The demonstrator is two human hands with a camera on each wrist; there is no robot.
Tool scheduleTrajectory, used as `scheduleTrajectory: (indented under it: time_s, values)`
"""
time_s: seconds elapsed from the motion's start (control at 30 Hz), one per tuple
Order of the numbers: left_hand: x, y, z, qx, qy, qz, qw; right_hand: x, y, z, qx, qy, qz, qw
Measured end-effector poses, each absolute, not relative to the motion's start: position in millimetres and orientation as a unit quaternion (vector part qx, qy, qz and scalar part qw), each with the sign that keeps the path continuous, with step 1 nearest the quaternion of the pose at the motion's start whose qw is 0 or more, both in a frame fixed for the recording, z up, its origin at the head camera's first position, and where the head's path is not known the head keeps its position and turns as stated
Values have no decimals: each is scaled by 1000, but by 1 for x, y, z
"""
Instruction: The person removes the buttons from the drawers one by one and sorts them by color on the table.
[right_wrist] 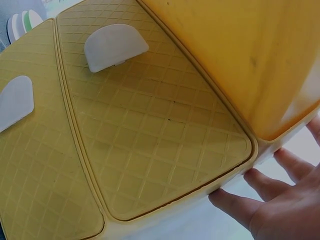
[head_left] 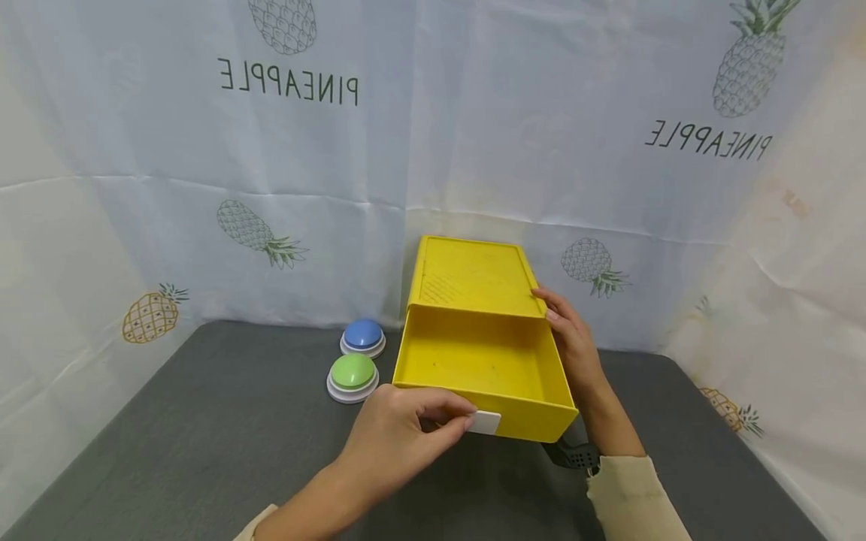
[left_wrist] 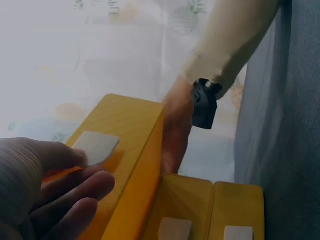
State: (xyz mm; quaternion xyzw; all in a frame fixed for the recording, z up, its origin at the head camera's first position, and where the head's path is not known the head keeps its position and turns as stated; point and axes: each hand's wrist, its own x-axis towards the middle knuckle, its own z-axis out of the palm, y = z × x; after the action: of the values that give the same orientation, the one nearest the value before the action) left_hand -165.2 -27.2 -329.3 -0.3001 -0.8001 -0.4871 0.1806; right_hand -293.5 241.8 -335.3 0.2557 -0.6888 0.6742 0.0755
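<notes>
A yellow drawer cabinet point(head_left: 473, 274) stands on the grey table, its top drawer point(head_left: 528, 421) pulled out towards me and empty inside. My left hand point(head_left: 455, 418) pinches the drawer's white handle tab point(head_left: 485, 421) between thumb and forefinger. The left wrist view shows that tab point(left_wrist: 96, 146) against my fingers point(left_wrist: 75, 192). My right hand point(head_left: 560, 319) lies flat against the cabinet's right side, fingers straight. In the right wrist view its fingers point(right_wrist: 240, 205) press the cabinet edge beside the lower drawer fronts point(right_wrist: 150, 135), each with a white handle point(right_wrist: 115, 46).
A blue dome button point(head_left: 362, 334) and a green dome button point(head_left: 352, 372) sit on the table just left of the cabinet. A white pineapple-print cloth point(head_left: 203, 188) walls in the back and both sides. Grey tabletop point(head_left: 203, 436) stretches to the left and front.
</notes>
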Motion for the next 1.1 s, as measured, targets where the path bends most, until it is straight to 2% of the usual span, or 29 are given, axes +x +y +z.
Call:
scheduleTrajectory:
  time_s: [0.43,0.73,1.1]
  values:
    - [-185,-26,-333,-310,-793,-475,222,-296,244,-336,264,-694,666,67]
    - [-198,-23,-328,-302,-800,-479,200,-295,247,-335,261,-697,665,65]
    - [-220,-20,-328,-282,-813,-462,214,-298,249,-338,275,-687,670,56]
